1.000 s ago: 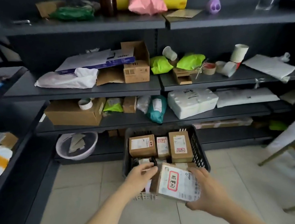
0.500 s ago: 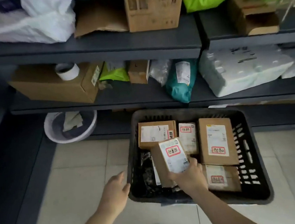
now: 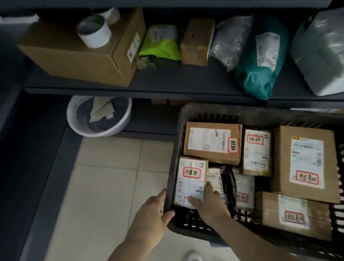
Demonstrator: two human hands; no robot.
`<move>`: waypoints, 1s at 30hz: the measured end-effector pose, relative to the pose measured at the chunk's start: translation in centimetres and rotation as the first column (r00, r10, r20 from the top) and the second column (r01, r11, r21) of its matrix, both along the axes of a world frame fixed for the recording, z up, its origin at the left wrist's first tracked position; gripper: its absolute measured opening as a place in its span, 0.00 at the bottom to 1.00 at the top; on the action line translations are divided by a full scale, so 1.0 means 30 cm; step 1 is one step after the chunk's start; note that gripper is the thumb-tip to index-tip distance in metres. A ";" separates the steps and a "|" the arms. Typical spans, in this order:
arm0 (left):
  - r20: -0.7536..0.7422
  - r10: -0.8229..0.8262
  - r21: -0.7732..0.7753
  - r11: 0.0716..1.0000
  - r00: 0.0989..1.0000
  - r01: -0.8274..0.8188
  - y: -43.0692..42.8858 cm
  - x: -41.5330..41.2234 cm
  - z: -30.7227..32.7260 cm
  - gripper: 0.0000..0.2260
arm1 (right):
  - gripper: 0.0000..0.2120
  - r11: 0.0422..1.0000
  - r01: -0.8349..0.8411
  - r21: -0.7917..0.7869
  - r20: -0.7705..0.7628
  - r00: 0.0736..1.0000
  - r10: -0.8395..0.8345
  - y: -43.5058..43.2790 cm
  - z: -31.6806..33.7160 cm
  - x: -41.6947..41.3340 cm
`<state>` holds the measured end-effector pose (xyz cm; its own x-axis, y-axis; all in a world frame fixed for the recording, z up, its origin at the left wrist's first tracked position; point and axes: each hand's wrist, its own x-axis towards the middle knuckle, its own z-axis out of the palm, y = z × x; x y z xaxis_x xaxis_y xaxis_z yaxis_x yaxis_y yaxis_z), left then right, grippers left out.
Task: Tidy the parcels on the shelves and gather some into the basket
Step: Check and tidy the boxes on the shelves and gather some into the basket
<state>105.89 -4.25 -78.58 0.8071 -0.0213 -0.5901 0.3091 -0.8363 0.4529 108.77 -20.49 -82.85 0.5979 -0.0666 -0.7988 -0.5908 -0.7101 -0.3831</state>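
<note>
The right hand (image 3: 209, 203) grips a small parcel (image 3: 190, 179) by its lower right corner, with the thumb lying across the bottom of the white label and a finger up the right edge. The parcel sits in the basket (image 3: 228, 108), in the corner at about 8 o'clock, and it seems to be down or very nearly so. The left hand (image 3: 152, 214) clasps that same corner from outside, fingers against the wall and thumb hooked over the rim, steadying it.

From the small parcel, a flat box (image 3: 213, 142) lies at 1 o'clock, touching or overlapping its top edge. A black pouch (image 3: 227, 184) lies at 3 o'clock, just beside the right hand. Farther toward 3 o'clock are a narrow parcel (image 3: 256, 150) and a large box (image 3: 305, 160). At 12 o'clock from the basket is the shelf (image 3: 182, 79), holding a big carton (image 3: 76, 53), a green bag (image 3: 161, 43) and a teal bag (image 3: 262, 64).

The step in hand looks like placing one gathered parcel into the basket. Next, the right hand likely needs to let go once the parcel lies flat, withdraw without dragging the pouch, and reach to 12 o'clock for another shelf parcel.
</note>
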 end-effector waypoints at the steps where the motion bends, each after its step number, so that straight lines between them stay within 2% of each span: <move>1: 0.009 -0.008 0.023 1.000 1.000 0.007 0.010 -0.005 0.018 0.27 | 0.35 1.000 -0.029 -0.004 0.013 0.999 0.029 -0.016 0.018 0.008; 4: 0.027 -0.017 0.108 0.994 0.999 0.013 0.054 -0.030 0.089 0.28 | 0.37 0.990 -0.133 -0.041 0.036 0.990 0.135 -0.061 0.100 0.032; 7: 0.059 -0.028 0.213 0.977 0.998 0.015 0.099 -0.079 0.218 0.27 | 0.35 0.968 -0.238 -0.081 0.109 0.963 0.246 -0.083 0.223 0.042; 11: 0.080 -0.044 0.355 0.935 0.996 0.012 0.171 -0.179 0.477 0.26 | 0.32 0.878 -0.432 -0.204 0.219 0.854 0.471 -0.051 0.476 0.047; 14: 0.130 -0.047 0.465 0.885 0.990 -0.019 0.274 -0.295 0.689 0.25 | 0.30 0.769 -0.562 -0.303 0.303 0.709 0.637 0.053 0.701 0.060; 16: 0.230 -0.071 0.552 0.831 0.971 -0.071 0.377 -0.379 0.850 0.27 | 0.31 0.701 -0.625 -0.344 0.361 0.601 0.713 0.162 0.852 0.061; 18: 0.302 -0.114 0.656 0.745 0.946 -0.120 0.492 -0.486 0.967 0.29 | 0.31 0.623 -0.672 -0.399 0.419 0.471 0.776 0.281 0.992 0.043; 20: 0.355 -0.082 0.710 0.672 0.931 -0.211 0.603 -0.596 1.083 0.28 | 0.29 0.564 -0.700 -0.437 0.486 0.344 0.804 0.417 1.133 0.007; 23: 0.414 -0.004 0.741 0.582 0.910 -0.335 0.726 -0.803 1.274 0.27 | 0.28 0.428 -0.770 -0.473 0.550 0.121 0.826 0.649 1.338 -0.109; 25: 0.423 0.103 0.730 0.550 0.900 -0.406 0.769 -0.954 1.406 0.23 | 0.28 0.328 -0.802 -0.500 0.585 -0.033 0.810 0.797 1.458 -0.220; 27: 0.460 0.211 0.724 0.473 0.863 -0.502 0.817 -1.118 1.493 0.22 | 0.29 0.242 -0.815 -0.527 0.625 -0.178 0.760 0.932 1.558 -0.353; 30: 0.498 0.312 0.722 0.369 0.809 -0.586 0.880 -1.357 1.595 0.23 | 0.29 0.131 -0.835 -0.534 0.674 -0.328 0.662 1.111 1.679 -0.570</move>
<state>65.17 22.14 -30.74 0.6414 0.7603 0.1024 0.7587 -0.6088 -0.2318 91.67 12.84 -32.48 0.2129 0.9766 0.0311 0.9558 -0.2015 -0.2141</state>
